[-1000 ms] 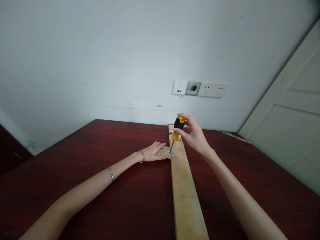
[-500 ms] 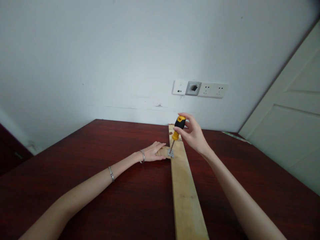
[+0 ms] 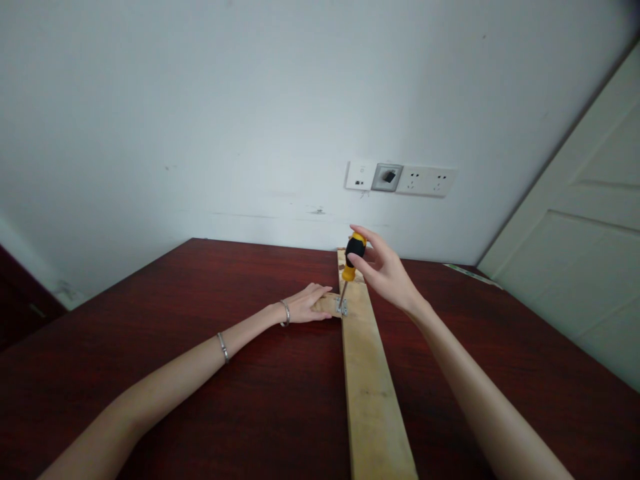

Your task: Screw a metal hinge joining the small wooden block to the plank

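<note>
My right hand [image 3: 384, 268] grips the black and yellow handle of a screwdriver [image 3: 355, 251], which stands nearly upright with a slight tilt. Its tip meets a small metal hinge [image 3: 342, 307] lying across the joint of two wooden pieces. One is a long pale wooden plank [image 3: 370, 373] running from the table's far edge towards me. Butted against the plank's left side is a short wooden block [image 3: 326, 304], held between the thumb and fingers of my left hand [image 3: 303, 305]. Any screw under the tip is too small to make out.
Everything rests on a dark red wooden table [image 3: 225, 413] pushed up to a white wall. Wall sockets [image 3: 420, 180] sit above the far edge. A thin flat strip [image 3: 473, 274] lies at the far right corner, beside a pale panelled door [image 3: 590, 267].
My right hand and the top of the screwdriver have shifted slightly left, and the handle has turned in my fingers. My left hand, the block and the plank have stayed put.
</note>
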A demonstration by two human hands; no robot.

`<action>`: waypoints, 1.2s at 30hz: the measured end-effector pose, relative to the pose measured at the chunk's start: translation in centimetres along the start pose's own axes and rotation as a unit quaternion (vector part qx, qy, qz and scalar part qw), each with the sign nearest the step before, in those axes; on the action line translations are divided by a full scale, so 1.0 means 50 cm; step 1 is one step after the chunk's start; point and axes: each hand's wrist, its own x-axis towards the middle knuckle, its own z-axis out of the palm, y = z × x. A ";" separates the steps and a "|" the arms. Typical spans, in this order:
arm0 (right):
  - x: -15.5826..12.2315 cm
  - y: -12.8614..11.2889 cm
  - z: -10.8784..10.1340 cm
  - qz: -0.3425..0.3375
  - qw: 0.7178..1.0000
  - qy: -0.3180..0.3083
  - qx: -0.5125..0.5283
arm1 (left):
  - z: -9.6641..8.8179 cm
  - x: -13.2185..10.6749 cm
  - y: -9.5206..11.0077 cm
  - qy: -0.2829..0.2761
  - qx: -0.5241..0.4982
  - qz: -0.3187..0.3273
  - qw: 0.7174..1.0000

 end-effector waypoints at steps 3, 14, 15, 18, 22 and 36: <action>0.001 0.001 -0.007 0.006 1.000 -0.012 0.003 | 0.002 0.000 -0.002 0.001 0.005 0.001 1.000; -0.001 -0.003 -0.008 0.003 1.000 -0.001 -0.019 | 0.001 0.001 -0.001 -0.002 0.011 -0.001 1.000; -0.001 -0.003 -0.010 0.002 1.000 -0.005 -0.013 | 0.001 0.001 -0.001 -0.002 0.010 0.000 1.000; 0.001 0.001 -0.010 -0.001 1.000 0.013 -0.020 | 0.002 0.000 -0.002 0.001 0.008 0.002 1.000; 0.001 -0.003 -0.005 -0.009 0.998 0.046 -0.045 | 0.002 -0.001 -0.002 0.005 0.000 0.004 1.000; -0.002 0.009 -0.007 -0.027 0.999 0.022 -0.014 | 0.004 -0.001 -0.005 0.005 -0.009 0.004 1.000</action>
